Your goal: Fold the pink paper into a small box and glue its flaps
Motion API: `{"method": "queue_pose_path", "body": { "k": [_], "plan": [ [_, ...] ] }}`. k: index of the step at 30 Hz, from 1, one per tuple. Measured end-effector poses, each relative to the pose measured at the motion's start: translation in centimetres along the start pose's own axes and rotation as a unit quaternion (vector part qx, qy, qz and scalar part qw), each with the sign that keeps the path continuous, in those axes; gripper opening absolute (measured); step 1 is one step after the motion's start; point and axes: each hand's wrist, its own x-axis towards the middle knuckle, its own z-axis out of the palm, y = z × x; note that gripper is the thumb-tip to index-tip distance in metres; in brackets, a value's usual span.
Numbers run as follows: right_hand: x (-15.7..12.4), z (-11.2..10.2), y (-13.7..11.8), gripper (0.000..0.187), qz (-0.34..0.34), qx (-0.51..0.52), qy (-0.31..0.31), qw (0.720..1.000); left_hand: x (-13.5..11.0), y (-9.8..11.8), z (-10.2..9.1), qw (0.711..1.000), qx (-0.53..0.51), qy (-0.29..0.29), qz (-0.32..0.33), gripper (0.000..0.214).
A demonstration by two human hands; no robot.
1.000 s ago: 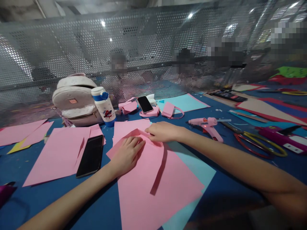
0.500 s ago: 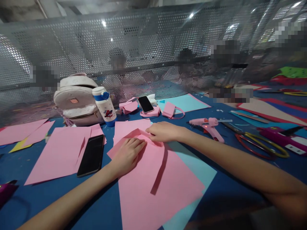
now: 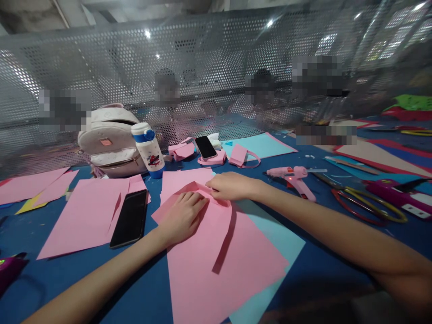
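A folded piece of pink paper (image 3: 216,227) stands partly raised over a larger pink sheet (image 3: 199,288). My left hand (image 3: 184,216) lies across its left part, the fingers curled and pressing it down. At its far edge my right hand (image 3: 229,185) grips the fold, with its fingertips partly hidden by the paper. Beneath the pink layers, a light blue sheet (image 3: 283,238) shows on the right.
A black phone (image 3: 130,219) overlaps pink sheets (image 3: 81,216) on the left. Behind stand a white bottle (image 3: 150,150) and backpack (image 3: 111,139). Small pink paper bags (image 3: 239,155) lie ahead. A pink glue gun (image 3: 295,177) and scissors (image 3: 367,204) lie near my right forearm.
Both hands keep nearly the same pose on the pink paper. The items on the left appear shifted very slightly to the right in view.
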Motion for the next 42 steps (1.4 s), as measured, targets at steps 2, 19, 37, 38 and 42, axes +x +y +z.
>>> {"method": "queue_pose_path", "body": {
  "k": [2,19,37,38,42],
  "plan": [
    [0.0,0.0,0.0,0.029,0.001,0.001,-0.002,1.000,0.2,0.1,0.0,1.000,-0.004,0.011,0.004,0.041],
    [0.0,-0.2,-0.1,0.031,0.000,-0.002,-0.005,1.000,1.2,1.5,0.4,0.999,-0.025,-0.010,0.046,0.045],
    [0.0,-0.1,-0.1,0.029,0.001,0.001,-0.005,1.000,1.2,1.5,0.1,0.997,-0.020,-0.006,0.078,0.040],
    [0.0,-0.1,-0.1,0.028,0.000,0.002,-0.006,1.000,1.2,1.5,0.1,0.997,-0.021,-0.006,0.077,0.040],
    [0.0,-0.1,0.0,0.027,-0.002,0.004,-0.007,1.000,1.2,1.7,0.1,0.997,-0.039,0.016,0.068,0.037]
  ]
}}
